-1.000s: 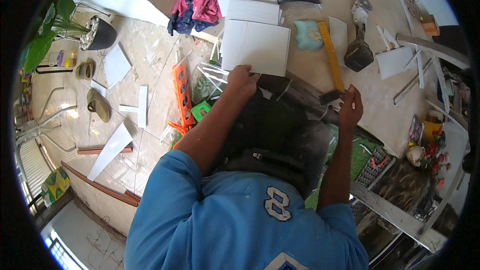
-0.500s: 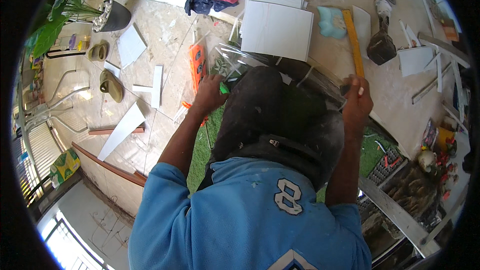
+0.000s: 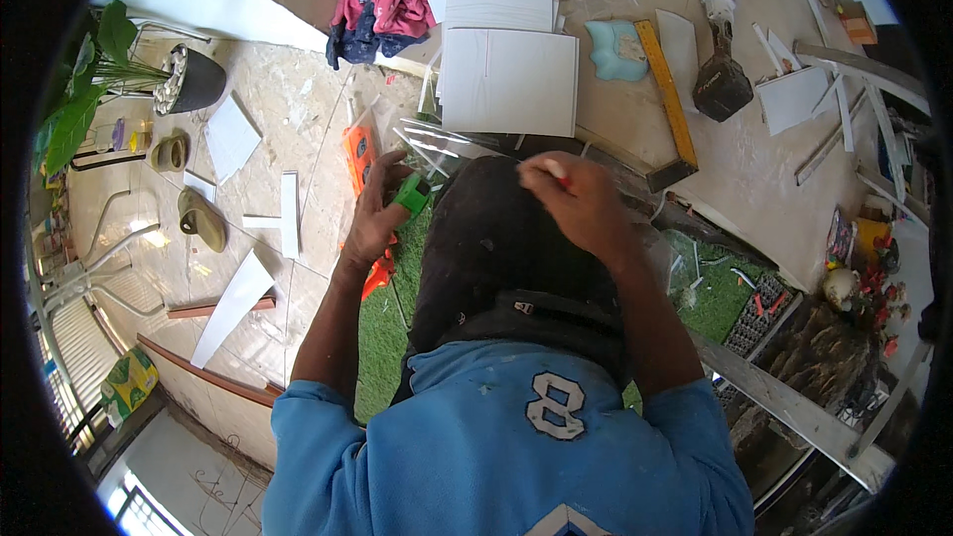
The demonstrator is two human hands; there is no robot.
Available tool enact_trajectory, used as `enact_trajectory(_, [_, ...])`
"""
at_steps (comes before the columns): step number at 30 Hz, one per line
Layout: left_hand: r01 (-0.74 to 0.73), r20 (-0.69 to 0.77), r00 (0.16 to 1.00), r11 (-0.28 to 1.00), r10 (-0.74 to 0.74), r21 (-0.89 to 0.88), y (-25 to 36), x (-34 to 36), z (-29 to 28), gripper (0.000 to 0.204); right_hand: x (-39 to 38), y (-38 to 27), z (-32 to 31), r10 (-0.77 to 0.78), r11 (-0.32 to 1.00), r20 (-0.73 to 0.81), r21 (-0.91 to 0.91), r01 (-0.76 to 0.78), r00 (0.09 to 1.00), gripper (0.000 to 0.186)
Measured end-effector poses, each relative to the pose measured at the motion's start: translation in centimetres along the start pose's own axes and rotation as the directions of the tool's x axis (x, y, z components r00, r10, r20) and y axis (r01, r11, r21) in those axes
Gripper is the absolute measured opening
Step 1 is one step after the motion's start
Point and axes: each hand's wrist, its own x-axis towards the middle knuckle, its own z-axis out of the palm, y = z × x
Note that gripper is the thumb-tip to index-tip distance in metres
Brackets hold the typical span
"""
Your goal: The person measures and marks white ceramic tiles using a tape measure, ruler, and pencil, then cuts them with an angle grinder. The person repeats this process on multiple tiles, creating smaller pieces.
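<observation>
My left hand (image 3: pixel 371 220) is closed around a bright green tape measure (image 3: pixel 412 195), beside my left knee. An orange tool or case (image 3: pixel 359 154) lies just beyond that hand on the floor. My right hand (image 3: pixel 581 201) is closed above my dark trousers, with a small red-ended stick (image 3: pixel 565 182) showing between the fingers; the rest of it is hidden. To its right, a try square (image 3: pixel 667 89) with a yellow blade and dark stock lies on the raised beige surface. White tiles or panels (image 3: pixel 508 81) are stacked ahead of my knees.
A light-blue sponge-like block (image 3: pixel 616 52) and a cordless power tool (image 3: pixel 722 50) lie right of the stack. White offcuts (image 3: pixel 233 308), sandals (image 3: pixel 202 218) and a potted plant (image 3: pixel 189 79) are on the left floor. Green artificial turf (image 3: pixel 382 337) lies beneath me.
My right hand has left the try square and moved left over my lap; the square's stock now shows. My left hand has turned, showing more of the green tape measure. The view has shifted slightly.
</observation>
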Motion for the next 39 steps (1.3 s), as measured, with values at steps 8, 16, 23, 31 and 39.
enact_trajectory(8, [0.035,0.242,0.97,0.994,-0.01,-0.1,6.8,3.5,5.8,0.097,4.9,-0.2,2.0,0.086,0.963,0.287,0.223,-0.154,0.954,0.035])
enact_trajectory(16, [-0.095,0.368,0.93,0.963,-0.005,0.253,8.5,7.1,4.5,0.091,7.7,1.8,3.4,0.201,0.864,0.272,0.404,-0.301,0.941,0.029])
enact_trajectory(23, [0.018,0.351,0.887,0.783,-0.299,0.621,10.1,13.0,-1.6,0.035,10.4,2.3,2.9,0.406,0.692,0.136,0.601,-0.401,0.904,0.023])
enact_trajectory(31, [-0.129,0.309,0.844,0.393,-0.438,0.911,11.7,21.0,-4.4,0.038,12.8,4.4,3.1,0.319,0.85,0.024,0.436,-0.297,0.948,0.022])
enact_trajectory(39, [-0.224,0.321,0.8,0.245,-0.507,0.943,11.9,24.9,-3.0,0.04,13.3,4.0,-2.9,0.375,0.885,-0.134,0.347,-0.311,0.917,0.023])
